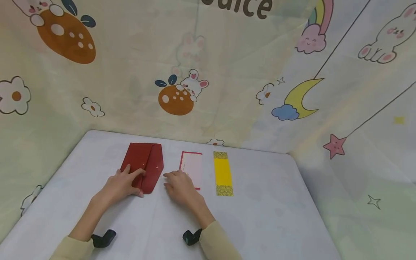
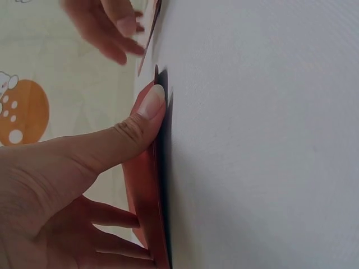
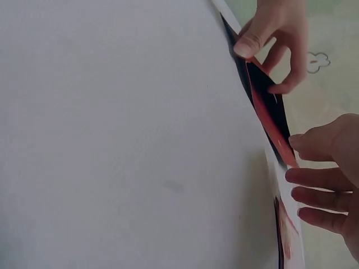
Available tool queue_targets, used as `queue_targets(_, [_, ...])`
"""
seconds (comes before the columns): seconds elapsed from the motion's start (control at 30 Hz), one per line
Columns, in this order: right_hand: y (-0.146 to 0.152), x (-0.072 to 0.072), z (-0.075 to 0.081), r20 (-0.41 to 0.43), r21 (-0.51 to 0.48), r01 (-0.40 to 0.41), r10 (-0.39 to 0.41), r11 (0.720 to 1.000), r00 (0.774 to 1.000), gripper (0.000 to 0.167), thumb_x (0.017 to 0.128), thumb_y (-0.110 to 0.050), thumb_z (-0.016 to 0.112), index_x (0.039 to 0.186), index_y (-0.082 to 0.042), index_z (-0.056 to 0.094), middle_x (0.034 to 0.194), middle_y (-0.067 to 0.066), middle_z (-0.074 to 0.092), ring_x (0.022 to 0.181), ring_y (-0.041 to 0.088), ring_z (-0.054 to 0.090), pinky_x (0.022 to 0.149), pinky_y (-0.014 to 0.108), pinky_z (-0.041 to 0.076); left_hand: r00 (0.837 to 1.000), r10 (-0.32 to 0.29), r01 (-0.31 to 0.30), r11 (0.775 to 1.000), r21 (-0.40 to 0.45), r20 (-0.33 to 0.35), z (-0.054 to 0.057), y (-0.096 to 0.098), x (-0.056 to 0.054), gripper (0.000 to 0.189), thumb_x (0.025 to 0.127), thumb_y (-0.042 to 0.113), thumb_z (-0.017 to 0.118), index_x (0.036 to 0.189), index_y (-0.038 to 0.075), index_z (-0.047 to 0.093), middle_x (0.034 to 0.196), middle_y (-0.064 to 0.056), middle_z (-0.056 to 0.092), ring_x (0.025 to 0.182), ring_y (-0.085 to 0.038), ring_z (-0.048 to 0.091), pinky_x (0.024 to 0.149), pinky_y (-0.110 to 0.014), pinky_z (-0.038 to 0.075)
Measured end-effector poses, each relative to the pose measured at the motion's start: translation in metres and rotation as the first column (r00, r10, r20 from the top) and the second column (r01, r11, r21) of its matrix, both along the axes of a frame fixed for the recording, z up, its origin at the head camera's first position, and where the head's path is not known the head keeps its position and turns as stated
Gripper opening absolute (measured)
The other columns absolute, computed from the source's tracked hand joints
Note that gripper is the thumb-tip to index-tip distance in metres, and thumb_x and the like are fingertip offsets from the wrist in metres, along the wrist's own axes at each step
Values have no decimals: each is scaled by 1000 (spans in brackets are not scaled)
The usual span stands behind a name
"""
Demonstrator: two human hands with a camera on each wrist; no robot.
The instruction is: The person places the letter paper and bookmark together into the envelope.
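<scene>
A red envelope [image 1: 138, 155] lies on the table with its tapered flap [image 1: 155, 168] spread out to the right. My left hand [image 1: 121, 184] rests on it, fingers spread over the top and thumb by the near edge. In the left wrist view the thumb [image 2: 148, 106] lies along that edge. My right hand [image 1: 182, 187] is over the gap between the envelope and a white card [image 1: 193, 166] with red edging, covering part of the card. Its fingers point toward the flap and hold nothing. In the right wrist view the right fingertips [image 3: 297, 176] are close to the envelope's end.
A yellow strip [image 1: 223, 171] with glittery ends lies right of the card. The white table [image 1: 266, 209] meets a printed cloth backdrop [image 1: 130, 90] at its far edge. A black wrist device [image 1: 104, 239] sits by each sleeve.
</scene>
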State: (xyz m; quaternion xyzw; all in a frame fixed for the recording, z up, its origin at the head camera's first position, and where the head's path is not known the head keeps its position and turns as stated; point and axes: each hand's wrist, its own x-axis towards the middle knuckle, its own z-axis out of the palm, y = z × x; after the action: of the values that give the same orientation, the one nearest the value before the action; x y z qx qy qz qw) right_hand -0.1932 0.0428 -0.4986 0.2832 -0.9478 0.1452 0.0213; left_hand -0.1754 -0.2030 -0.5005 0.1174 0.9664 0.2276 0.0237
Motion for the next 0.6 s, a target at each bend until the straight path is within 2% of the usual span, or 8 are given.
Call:
queue_targets(0.1, [15,2,-2,35,-38,142,-141,989,989,40,98,-29,72,135,-16,67,124,0,70,109,15,63,95,28,55,1000,-7,7,1000,3,-8,0,0,1,70,69,36,95,127,18,61,141,-47,43,124,-74,39,83,-77,48])
queue_targets(0.2, [26,2,-4,85,-85,284,-277,955,957,46,97,-32,72,139,-14,63,124,4,65,104,16,59,95,30,56,1000,-7,7,1000,6,-10,0,-1,1,68,69,36,95,126,19,61,141,-47,44,123,-73,40,82,-75,50])
queue_targets(0.4, [45,-2,-5,111,-142,499,-487,855,866,55,96,-34,73,143,-10,57,130,9,60,110,20,59,100,37,56,1000,-10,10,1000,15,-8,0,-2,1,67,69,36,95,124,20,60,140,-46,45,121,-71,42,80,-72,52])
queue_targets(0.6, [56,-11,-5,225,-184,651,-613,736,757,72,93,-35,76,151,-4,45,142,17,53,115,26,57,103,43,54,1000,-11,11,1000,21,-6,-1,-1,0,66,69,35,95,123,21,60,140,-45,45,119,-70,44,79,-70,53])
